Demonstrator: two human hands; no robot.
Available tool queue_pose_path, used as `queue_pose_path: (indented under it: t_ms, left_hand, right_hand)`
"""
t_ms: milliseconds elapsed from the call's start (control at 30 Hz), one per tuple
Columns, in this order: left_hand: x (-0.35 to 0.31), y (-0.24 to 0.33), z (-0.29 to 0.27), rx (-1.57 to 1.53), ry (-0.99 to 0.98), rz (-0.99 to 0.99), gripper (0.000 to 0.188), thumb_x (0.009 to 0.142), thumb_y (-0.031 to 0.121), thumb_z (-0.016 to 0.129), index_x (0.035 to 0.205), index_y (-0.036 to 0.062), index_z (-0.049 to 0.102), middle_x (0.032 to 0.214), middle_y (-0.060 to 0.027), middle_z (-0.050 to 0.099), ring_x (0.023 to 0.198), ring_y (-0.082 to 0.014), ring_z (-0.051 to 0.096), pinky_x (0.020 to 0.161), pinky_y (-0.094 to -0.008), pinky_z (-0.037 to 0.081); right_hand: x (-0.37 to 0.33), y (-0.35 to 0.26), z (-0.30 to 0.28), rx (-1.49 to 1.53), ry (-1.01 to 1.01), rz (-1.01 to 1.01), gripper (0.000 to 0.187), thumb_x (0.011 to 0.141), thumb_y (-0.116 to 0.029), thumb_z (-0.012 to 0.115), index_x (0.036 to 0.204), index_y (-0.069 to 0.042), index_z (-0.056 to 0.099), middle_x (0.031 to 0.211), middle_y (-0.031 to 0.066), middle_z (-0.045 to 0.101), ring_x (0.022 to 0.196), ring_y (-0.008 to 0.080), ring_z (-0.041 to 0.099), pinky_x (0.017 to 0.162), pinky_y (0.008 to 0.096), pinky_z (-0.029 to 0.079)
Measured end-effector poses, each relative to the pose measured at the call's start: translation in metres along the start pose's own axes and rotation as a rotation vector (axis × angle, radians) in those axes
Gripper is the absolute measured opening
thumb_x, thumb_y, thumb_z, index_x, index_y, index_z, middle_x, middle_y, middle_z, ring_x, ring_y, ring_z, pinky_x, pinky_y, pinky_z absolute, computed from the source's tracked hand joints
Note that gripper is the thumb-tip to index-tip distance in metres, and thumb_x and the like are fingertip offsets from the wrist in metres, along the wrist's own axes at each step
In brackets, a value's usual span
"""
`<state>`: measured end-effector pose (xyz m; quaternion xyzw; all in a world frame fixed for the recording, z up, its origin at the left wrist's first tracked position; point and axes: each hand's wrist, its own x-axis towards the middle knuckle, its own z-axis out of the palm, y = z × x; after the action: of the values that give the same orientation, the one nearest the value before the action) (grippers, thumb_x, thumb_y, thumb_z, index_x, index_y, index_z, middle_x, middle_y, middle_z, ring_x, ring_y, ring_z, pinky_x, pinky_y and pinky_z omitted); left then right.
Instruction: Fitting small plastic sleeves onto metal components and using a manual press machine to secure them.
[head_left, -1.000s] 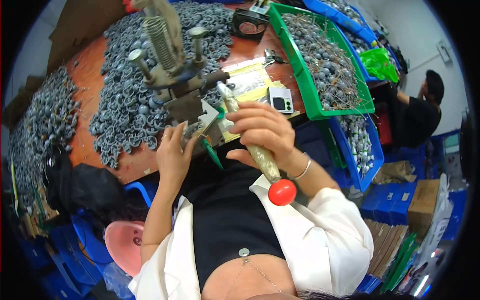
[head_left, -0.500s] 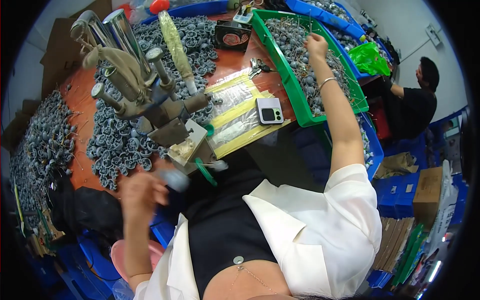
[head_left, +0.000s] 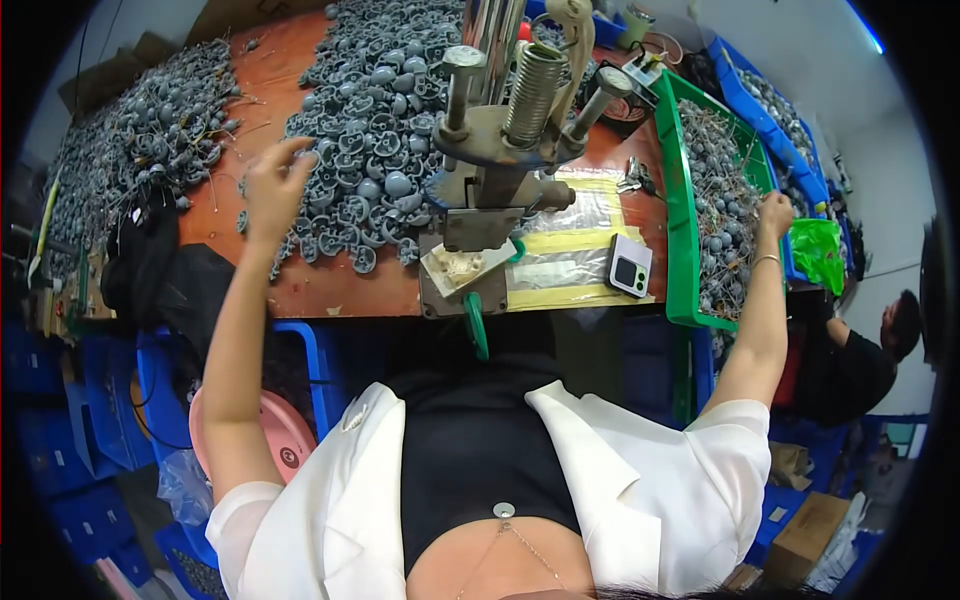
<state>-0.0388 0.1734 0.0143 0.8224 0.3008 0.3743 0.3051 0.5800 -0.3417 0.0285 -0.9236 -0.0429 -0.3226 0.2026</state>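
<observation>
My left hand (head_left: 272, 195) is over the orange tabletop at the left edge of a heap of grey plastic half-shells (head_left: 385, 150), its thumb and forefinger apart and nothing visible between them. Over the right side of a green tray (head_left: 683, 230) is my right hand (head_left: 775, 214), fingers drawn together; whatever they hold, if anything, is too small to make out. Grey ball-shaped parts with thin wire leads (head_left: 722, 215) fill that tray. Between my hands stands a metal press (head_left: 490, 190) with a coil spring, a small pale fixture (head_left: 462, 268) below its head and a green ring (head_left: 476, 325) hanging at its front.
Another heap of grey wired parts (head_left: 140, 150) covers the table's left end. A phone (head_left: 629, 266) and keys (head_left: 637, 178) lie right of the press. Blue trays and a green bag (head_left: 818, 252) are farther right, near a seated person (head_left: 855, 360). A pink stool (head_left: 270, 430) stands at lower left.
The view has swung left. My left hand has gone from near the table's front edge up to the half-shell heap; the grey part blurred beside it no longer shows there. My right hand remains over the tray.
</observation>
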Motion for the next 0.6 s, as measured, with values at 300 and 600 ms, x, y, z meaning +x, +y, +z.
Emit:
queue_pose_path:
  t_ms: [300, 600]
  left_hand:
    - [0.017, 0.044, 0.083, 0.539, -0.057, 0.484, 0.022, 0.074, 0.023, 0.069, 0.089, 0.0079, 0.065, 0.089, -0.008, 0.062, 0.09, -0.0269, 0.056, 0.075, -0.0389, 0.043]
    - [-0.003, 0.043, 0.069, 0.327, -0.026, 0.336, 0.016, 0.08, 0.004, 0.061, 0.095, 0.0001, 0.061, 0.091, -0.0133, 0.063, 0.083, -0.0266, 0.06, 0.069, -0.0352, 0.047]
  right_hand:
    - [0.08, -0.075, -0.138, 1.203, 0.277, 0.137, 0.023, 0.086, -0.008, 0.05, 0.067, 0.002, 0.059, 0.064, 0.0141, 0.062, 0.053, 0.0202, 0.061, 0.048, 0.03, 0.051]
    - [0.038, -0.079, -0.126, 0.771, -0.627, 0.335, 0.026, 0.089, -0.024, 0.054, 0.085, -0.002, 0.067, 0.085, 0.0076, 0.068, 0.072, 0.0166, 0.063, 0.063, 0.0293, 0.051]
